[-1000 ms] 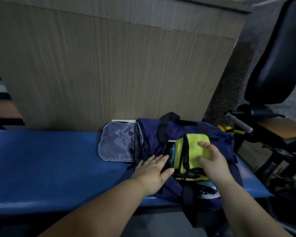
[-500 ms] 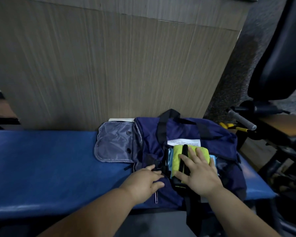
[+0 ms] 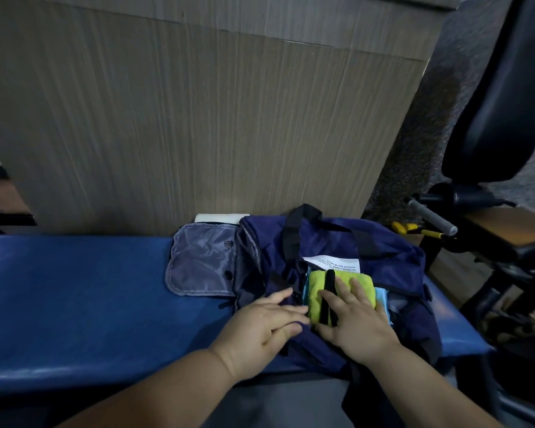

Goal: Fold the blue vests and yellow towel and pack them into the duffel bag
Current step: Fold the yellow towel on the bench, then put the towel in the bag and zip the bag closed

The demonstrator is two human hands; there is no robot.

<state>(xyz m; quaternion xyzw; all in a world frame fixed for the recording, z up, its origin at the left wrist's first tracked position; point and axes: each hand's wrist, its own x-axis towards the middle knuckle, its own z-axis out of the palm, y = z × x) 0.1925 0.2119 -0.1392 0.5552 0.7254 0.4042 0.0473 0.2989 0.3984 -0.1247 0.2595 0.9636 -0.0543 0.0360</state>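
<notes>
A navy duffel bag (image 3: pixel 393 261) lies on the blue bench, its grey flap (image 3: pixel 198 267) folded open to the left. The folded yellow towel (image 3: pixel 317 291) sits in the bag's opening, with a black strap (image 3: pixel 327 296) lying across it. Light blue fabric (image 3: pixel 381 296) shows at the towel's right edge, and a white label (image 3: pixel 331 262) just behind. My right hand (image 3: pixel 359 316) lies flat on the towel with fingers spread. My left hand (image 3: pixel 263 325) rests on the bag's near left edge, fingers extended toward the towel.
The blue padded bench (image 3: pixel 90 298) stretches left of the bag. A wood-grain panel (image 3: pixel 198 118) stands right behind it. A black chair (image 3: pixel 501 97) with a grey-handled lever (image 3: pixel 430 216) and yellow tools (image 3: pixel 405 228) is at the right.
My right hand slid back over the towel and pressed it down into the bag, exposing the white label. My left hand moved from the bag's side toward the opening.
</notes>
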